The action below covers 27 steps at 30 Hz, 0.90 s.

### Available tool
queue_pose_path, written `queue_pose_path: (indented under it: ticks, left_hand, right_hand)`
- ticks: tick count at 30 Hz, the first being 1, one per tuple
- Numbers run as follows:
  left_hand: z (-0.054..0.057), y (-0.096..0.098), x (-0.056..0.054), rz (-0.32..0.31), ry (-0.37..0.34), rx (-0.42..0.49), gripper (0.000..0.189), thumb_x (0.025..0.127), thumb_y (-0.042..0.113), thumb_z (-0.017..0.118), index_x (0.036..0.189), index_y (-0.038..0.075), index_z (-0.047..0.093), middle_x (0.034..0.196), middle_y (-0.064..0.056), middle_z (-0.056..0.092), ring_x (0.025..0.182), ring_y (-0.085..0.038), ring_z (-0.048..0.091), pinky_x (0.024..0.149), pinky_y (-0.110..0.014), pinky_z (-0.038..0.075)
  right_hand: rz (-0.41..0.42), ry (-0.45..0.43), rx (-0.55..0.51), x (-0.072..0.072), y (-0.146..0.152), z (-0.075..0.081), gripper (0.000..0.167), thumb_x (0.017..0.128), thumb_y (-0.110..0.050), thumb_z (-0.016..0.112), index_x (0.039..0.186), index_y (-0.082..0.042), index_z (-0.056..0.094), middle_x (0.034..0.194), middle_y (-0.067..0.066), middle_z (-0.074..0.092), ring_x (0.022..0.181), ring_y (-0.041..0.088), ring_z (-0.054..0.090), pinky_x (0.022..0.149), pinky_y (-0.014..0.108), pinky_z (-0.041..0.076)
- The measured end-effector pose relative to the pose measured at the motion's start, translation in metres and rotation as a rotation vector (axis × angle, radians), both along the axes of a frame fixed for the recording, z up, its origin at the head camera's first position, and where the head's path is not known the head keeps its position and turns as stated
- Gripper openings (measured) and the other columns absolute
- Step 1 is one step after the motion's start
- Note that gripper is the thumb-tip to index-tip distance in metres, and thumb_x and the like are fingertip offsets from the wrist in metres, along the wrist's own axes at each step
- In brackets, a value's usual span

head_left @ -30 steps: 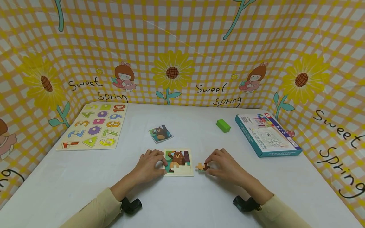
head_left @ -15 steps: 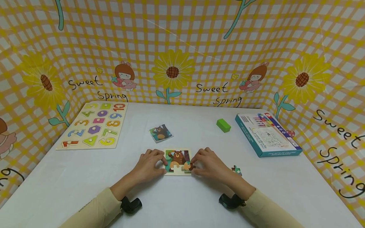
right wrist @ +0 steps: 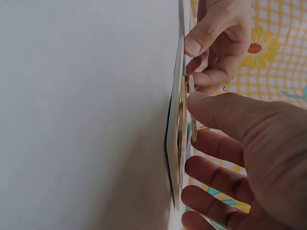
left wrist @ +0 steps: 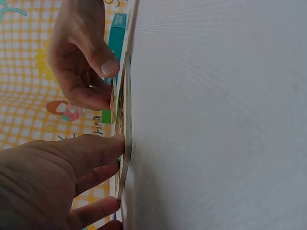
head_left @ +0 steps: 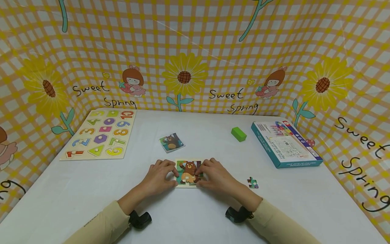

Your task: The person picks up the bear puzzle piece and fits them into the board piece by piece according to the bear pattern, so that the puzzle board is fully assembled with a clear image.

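Observation:
A square wooden jigsaw board [head_left: 182, 186] with a bear picture lies on the white table. My left hand [head_left: 158, 176] holds its left edge, the thumb at the lower part and fingers farther up. Between thumb and index finger, my right hand [head_left: 217, 172] pinches a jigsaw piece [right wrist: 193, 120]. In the right wrist view this piece hovers just off the board's face, with a thin gap between them. Part of the board's right side is hidden by the right fingers. A loose jigsaw piece [head_left: 253, 183] in green and brown lies to the right of that hand.
Behind the board lies a small bear picture card [head_left: 172, 142]. A number-and-shape puzzle board [head_left: 100, 135] sits at the far left. Toward the right are a green block [head_left: 238, 134] and a flat teal-edged box [head_left: 286, 144]. Checked cloth [head_left: 195, 40] surrounds the table.
My right hand has moved left with its jigsaw piece, from beside the board to over its lower right part. The loose piece has come into view behind it. My left hand stays put.

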<state>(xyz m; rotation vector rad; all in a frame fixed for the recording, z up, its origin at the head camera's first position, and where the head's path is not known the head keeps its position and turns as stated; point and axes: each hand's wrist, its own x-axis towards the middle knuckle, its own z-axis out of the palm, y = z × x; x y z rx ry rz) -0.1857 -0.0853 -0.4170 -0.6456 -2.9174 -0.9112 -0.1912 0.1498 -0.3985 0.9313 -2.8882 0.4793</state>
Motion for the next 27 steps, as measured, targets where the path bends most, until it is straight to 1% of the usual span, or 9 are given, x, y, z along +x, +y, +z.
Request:
queue_pose_path:
  ticks: [10, 13, 22, 27]
  left_hand:
    - [-0.001, 0.0, -0.001, 0.0, -0.005, -0.001, 0.014, 0.075, 0.024, 0.076, 0.085, 0.023, 0.066, 0.124, -0.004, 0.058, 0.112, -0.026, 0.046, 0.087, -0.045, 0.035]
    - [-0.001, 0.0, -0.001, -0.002, -0.003, 0.0, 0.014, 0.075, 0.024, 0.076, 0.085, 0.023, 0.067, 0.124, -0.004, 0.058, 0.111, -0.026, 0.046, 0.087, -0.045, 0.035]
    - [0.0, 0.0, -0.001, -0.007, -0.01, 0.008, 0.014, 0.075, 0.023, 0.076, 0.085, 0.023, 0.067, 0.124, -0.004, 0.058, 0.111, -0.026, 0.046, 0.087, -0.045, 0.034]
    - [0.0, 0.0, 0.0, -0.012, -0.002, 0.004, 0.014, 0.075, 0.023, 0.076, 0.085, 0.023, 0.067, 0.123, -0.004, 0.058, 0.11, -0.025, 0.046, 0.086, -0.045, 0.034]
  right_hand:
    - [-0.029, -0.038, 0.027, 0.0, -0.01, 0.001, 0.025, 0.073, -0.03, 0.078, 0.094, -0.018, 0.071, 0.099, -0.002, 0.062, 0.091, 0.015, 0.047, 0.082, 0.034, 0.04]
    - [-0.023, -0.03, 0.029, -0.001, -0.011, 0.001, 0.026, 0.074, -0.03, 0.078, 0.095, -0.018, 0.071, 0.1, -0.001, 0.062, 0.091, 0.015, 0.046, 0.081, 0.034, 0.04]
    - [-0.009, -0.006, 0.022, -0.001, -0.011, 0.0, 0.026, 0.073, -0.031, 0.078, 0.095, -0.018, 0.071, 0.097, -0.001, 0.061, 0.087, 0.014, 0.044, 0.077, 0.031, 0.038]
    - [-0.013, -0.009, 0.021, -0.002, -0.011, -0.001, 0.026, 0.073, -0.031, 0.078, 0.095, -0.018, 0.071, 0.097, -0.001, 0.06, 0.087, 0.014, 0.043, 0.077, 0.03, 0.037]
